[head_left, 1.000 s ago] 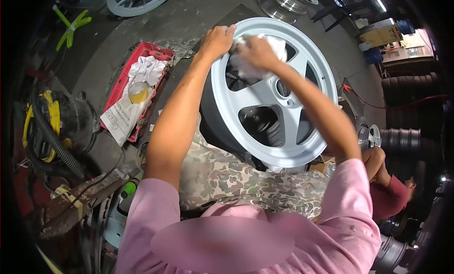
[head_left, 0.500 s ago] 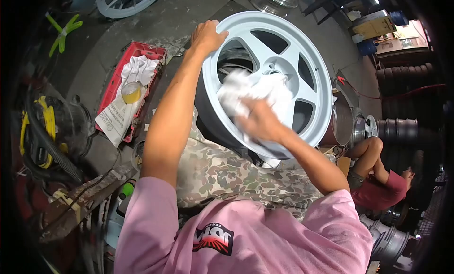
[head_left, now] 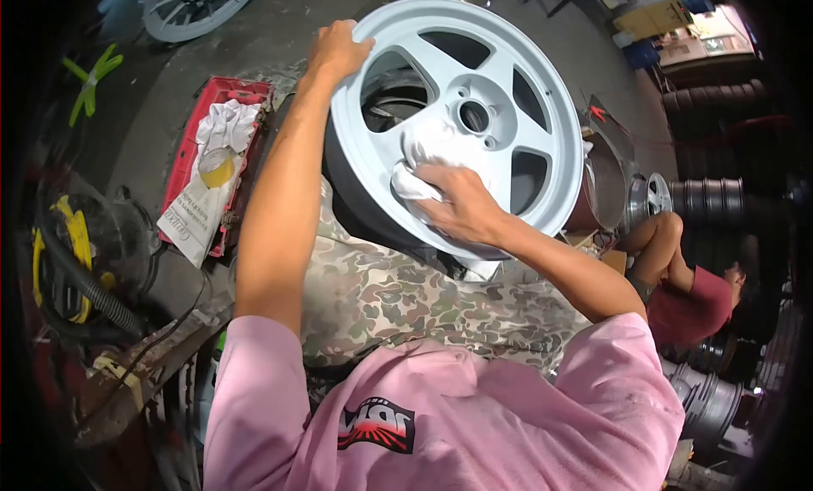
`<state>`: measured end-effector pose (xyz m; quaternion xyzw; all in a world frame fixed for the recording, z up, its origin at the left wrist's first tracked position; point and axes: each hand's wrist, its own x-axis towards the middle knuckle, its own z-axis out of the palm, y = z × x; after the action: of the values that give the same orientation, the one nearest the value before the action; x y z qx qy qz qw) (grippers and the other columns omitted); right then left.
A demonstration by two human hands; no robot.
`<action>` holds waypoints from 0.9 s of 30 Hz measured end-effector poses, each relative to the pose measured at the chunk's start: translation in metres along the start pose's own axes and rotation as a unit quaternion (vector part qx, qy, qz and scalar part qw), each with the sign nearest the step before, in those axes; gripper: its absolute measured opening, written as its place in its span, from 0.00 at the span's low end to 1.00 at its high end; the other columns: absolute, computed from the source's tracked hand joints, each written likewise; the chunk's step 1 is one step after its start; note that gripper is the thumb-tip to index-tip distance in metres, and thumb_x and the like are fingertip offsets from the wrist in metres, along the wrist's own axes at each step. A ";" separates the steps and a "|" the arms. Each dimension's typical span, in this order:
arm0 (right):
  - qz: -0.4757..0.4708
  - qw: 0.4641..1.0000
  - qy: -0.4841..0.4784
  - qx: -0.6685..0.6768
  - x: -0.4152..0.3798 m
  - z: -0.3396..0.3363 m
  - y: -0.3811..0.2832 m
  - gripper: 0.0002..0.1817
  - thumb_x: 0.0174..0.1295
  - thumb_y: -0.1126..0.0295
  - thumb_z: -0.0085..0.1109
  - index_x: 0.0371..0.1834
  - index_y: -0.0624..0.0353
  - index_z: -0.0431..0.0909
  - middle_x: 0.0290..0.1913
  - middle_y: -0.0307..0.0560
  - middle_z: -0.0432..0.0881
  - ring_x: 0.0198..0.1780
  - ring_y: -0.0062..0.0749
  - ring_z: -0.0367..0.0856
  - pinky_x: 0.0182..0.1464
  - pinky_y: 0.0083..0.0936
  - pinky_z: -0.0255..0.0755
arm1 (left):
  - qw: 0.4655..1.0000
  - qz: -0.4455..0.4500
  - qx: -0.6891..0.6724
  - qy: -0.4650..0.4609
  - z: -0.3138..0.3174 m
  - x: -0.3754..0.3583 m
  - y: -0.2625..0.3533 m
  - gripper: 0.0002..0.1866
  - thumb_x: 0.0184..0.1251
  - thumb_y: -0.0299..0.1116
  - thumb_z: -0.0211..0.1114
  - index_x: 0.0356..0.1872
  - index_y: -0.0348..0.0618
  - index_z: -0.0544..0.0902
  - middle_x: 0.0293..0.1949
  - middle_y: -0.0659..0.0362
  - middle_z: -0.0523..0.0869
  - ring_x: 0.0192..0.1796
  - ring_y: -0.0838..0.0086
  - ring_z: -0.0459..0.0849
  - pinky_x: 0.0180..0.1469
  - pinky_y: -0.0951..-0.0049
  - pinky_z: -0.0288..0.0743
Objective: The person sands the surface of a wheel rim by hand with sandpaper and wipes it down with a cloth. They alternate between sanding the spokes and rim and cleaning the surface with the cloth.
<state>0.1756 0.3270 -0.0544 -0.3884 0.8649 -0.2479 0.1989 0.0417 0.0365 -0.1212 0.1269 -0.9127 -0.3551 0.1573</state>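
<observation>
A pale, white-looking alloy car wheel with five wide spokes stands tilted in front of my camouflage-clad legs. My left hand is closed around the outer edge of its rim, at the upper left. A crumpled white cloth is bunched in my right hand, which presses it against the lower-left spoke, below the hub. The cloth covers part of that spoke, and some of my right fingers are hidden in its folds.
To the left, a red tray holds a white rag, a cup of yellowish liquid and newspaper. A black hose lies farther left. A person in a maroon shirt sits at the right, near several stacked wheels.
My right hand has drawn the cloth down off the hub, which now shows, onto the lower-left spoke. The wheel and my left hand appear higher and farther left as the view shifts.
</observation>
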 end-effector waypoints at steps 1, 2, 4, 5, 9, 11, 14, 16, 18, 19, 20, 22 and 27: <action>0.004 1.000 -0.003 0.022 -0.026 0.004 0.014 0.21 0.62 0.66 0.69 0.56 0.64 0.83 0.53 0.63 0.87 0.56 0.62 0.85 0.61 0.47 0.77 | 1.000 0.016 0.004 0.006 0.003 0.002 0.000 0.23 0.65 0.50 0.73 0.53 0.44 0.90 0.48 0.43 0.92 0.55 0.44 0.90 0.61 0.50 0.81; 0.004 0.999 -0.007 0.044 -0.049 -0.001 0.034 0.23 0.62 0.66 0.69 0.59 0.63 0.84 0.56 0.63 0.88 0.59 0.59 0.86 0.63 0.44 0.77 | 1.000 0.019 0.003 0.001 0.004 0.003 0.004 0.23 0.65 0.50 0.73 0.53 0.44 0.90 0.48 0.43 0.92 0.55 0.44 0.90 0.61 0.50 0.81; -0.001 0.986 -0.152 0.063 -0.078 -0.060 0.070 0.25 0.61 0.68 0.72 0.62 0.64 0.84 0.59 0.61 0.88 0.65 0.50 0.85 0.69 0.40 0.75 | 0.999 -0.023 0.024 -0.017 0.000 0.001 0.007 0.24 0.65 0.49 0.73 0.57 0.47 0.89 0.56 0.44 0.90 0.62 0.44 0.86 0.65 0.49 0.79; 0.069 0.977 -0.202 0.005 -0.092 -0.087 0.099 0.26 0.59 0.68 0.75 0.63 0.63 0.85 0.55 0.58 0.90 0.60 0.45 0.88 0.68 0.41 0.77 | 0.999 -0.003 0.038 -0.036 -0.001 0.006 0.006 0.25 0.65 0.49 0.73 0.58 0.46 0.89 0.56 0.43 0.90 0.63 0.45 0.86 0.65 0.49 0.79; 0.140 0.881 -0.080 -0.444 -0.073 -0.173 0.170 0.12 0.59 0.70 0.69 0.47 0.57 0.89 0.57 0.59 0.85 0.40 0.49 0.92 0.44 0.40 0.87 | 0.999 0.002 -0.004 -0.041 -0.001 0.006 0.000 0.25 0.65 0.48 0.73 0.56 0.41 0.90 0.49 0.43 0.93 0.54 0.48 0.91 0.62 0.53 0.81; 0.086 0.870 0.006 -0.485 -0.065 -0.159 0.184 0.09 0.60 0.72 0.65 0.43 0.58 0.88 0.59 0.59 0.81 0.42 0.53 0.90 0.46 0.45 0.85 | 1.000 0.006 0.008 -0.013 -0.001 0.007 -0.004 0.25 0.65 0.48 0.73 0.56 0.41 0.90 0.49 0.43 0.93 0.55 0.48 0.91 0.62 0.54 0.81; 0.222 0.860 -0.159 -0.432 -0.081 -0.110 0.149 0.12 0.61 0.72 0.64 0.47 0.61 0.87 0.63 0.58 0.81 0.49 0.57 0.89 0.53 0.49 0.83 | 1.000 0.016 0.022 -0.006 0.010 0.011 -0.013 0.26 0.65 0.48 0.73 0.58 0.43 0.89 0.53 0.43 0.92 0.58 0.47 0.89 0.64 0.53 0.80; 0.008 0.975 -0.186 -0.122 -0.105 -0.096 0.138 0.17 0.61 0.68 0.66 0.52 0.60 0.87 0.63 0.61 0.83 0.54 0.57 0.88 0.60 0.48 0.80 | 0.999 0.021 0.022 -0.016 0.006 0.013 -0.007 0.26 0.65 0.49 0.73 0.60 0.45 0.89 0.56 0.44 0.91 0.61 0.46 0.88 0.65 0.52 0.80; 0.128 0.962 -0.211 -0.114 -0.112 -0.111 0.176 0.29 0.63 0.59 0.69 0.68 0.53 0.82 0.62 0.61 0.85 0.57 0.63 0.87 0.63 0.48 0.80 | 0.996 -0.006 -0.003 -0.088 -0.004 0.012 -0.003 0.28 0.65 0.49 0.72 0.62 0.46 0.87 0.60 0.43 0.89 0.64 0.46 0.86 0.67 0.52 0.79; 0.189 0.940 -0.164 -0.232 -0.107 -0.127 0.187 0.28 0.62 0.59 0.69 0.66 0.53 0.83 0.52 0.61 0.89 0.53 0.58 0.89 0.60 0.47 0.82 | 0.997 0.000 0.019 -0.080 -0.003 0.013 -0.002 0.29 0.65 0.49 0.72 0.65 0.47 0.86 0.62 0.42 0.88 0.65 0.46 0.85 0.68 0.52 0.78; 0.219 0.908 -0.104 -0.341 -0.089 -0.137 0.157 0.22 0.60 0.63 0.69 0.57 0.59 0.86 0.47 0.61 0.90 0.48 0.58 0.90 0.53 0.48 0.83 | 0.997 -0.001 0.023 -0.075 -0.001 0.016 -0.005 0.29 0.65 0.49 0.72 0.65 0.47 0.86 0.62 0.42 0.88 0.65 0.46 0.85 0.68 0.52 0.78; 0.222 0.909 -0.110 -0.336 -0.090 -0.117 0.154 0.23 0.58 0.62 0.70 0.56 0.58 0.86 0.44 0.61 0.89 0.43 0.63 0.89 0.48 0.51 0.84 | 0.999 0.005 0.033 -0.042 0.003 0.012 -0.010 0.29 0.65 0.49 0.71 0.65 0.47 0.86 0.61 0.42 0.88 0.65 0.45 0.85 0.68 0.51 0.78; 0.215 0.956 -0.201 -0.008 -0.054 -0.124 0.058 0.18 0.59 0.59 0.69 0.36 0.68 0.89 0.37 0.62 0.90 0.41 0.48 0.89 0.50 0.39 0.80 | 0.999 0.007 0.020 -0.037 -0.002 0.008 -0.001 0.29 0.65 0.49 0.71 0.64 0.46 0.86 0.60 0.42 0.89 0.64 0.44 0.85 0.68 0.50 0.78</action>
<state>0.1096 0.4361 0.0192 -0.2370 0.8719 -0.1095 0.4143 0.0357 0.0316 -0.1192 0.1101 -0.9259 -0.3396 0.1236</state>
